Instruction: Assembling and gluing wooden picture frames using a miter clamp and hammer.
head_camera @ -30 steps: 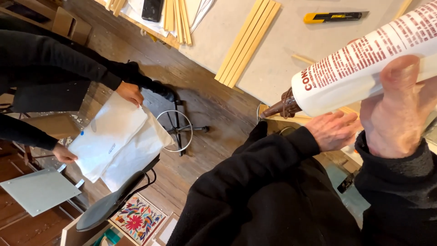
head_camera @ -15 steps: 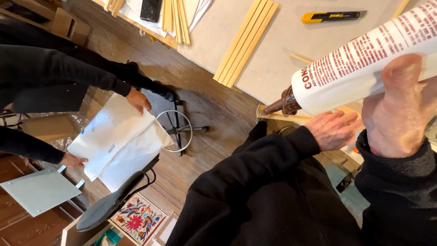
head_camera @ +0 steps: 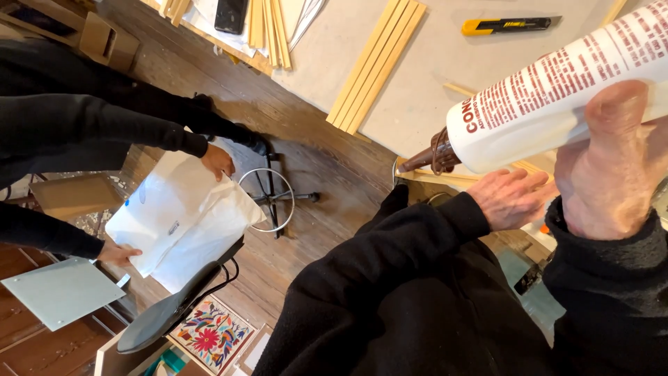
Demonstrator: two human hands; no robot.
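A worn wooden floor [head_camera: 327, 174] runs under me, and a pale counter [head_camera: 445, 63] fills the top of the view. My right hand [head_camera: 612, 167] is closed round a white tube [head_camera: 557, 97] with red print, thumb up along its side; the tube lies tilted, its brown nozzle [head_camera: 424, 157] pointing down and left over the counter edge. My left hand [head_camera: 511, 198] sits just below the nozzle, fingers loosely curled on the wood strips at the counter edge; I cannot tell whether it grips anything. Both my sleeves are black.

On the counter a bundle of wood slats [head_camera: 376, 66] lies well apart from the tube, a yellow knife [head_camera: 504, 26] beyond it, and a dark phone [head_camera: 231, 14] on papers at the far corner. To my left another person in black sleeves holds a white bag [head_camera: 181, 223], one hand [head_camera: 217, 161] at its top and the other hand [head_camera: 118, 252] at its lower edge. A stool base [head_camera: 268, 198] stands between us, a dark chair [head_camera: 174, 310] below it. Open floor lies between the stool and the counter edge
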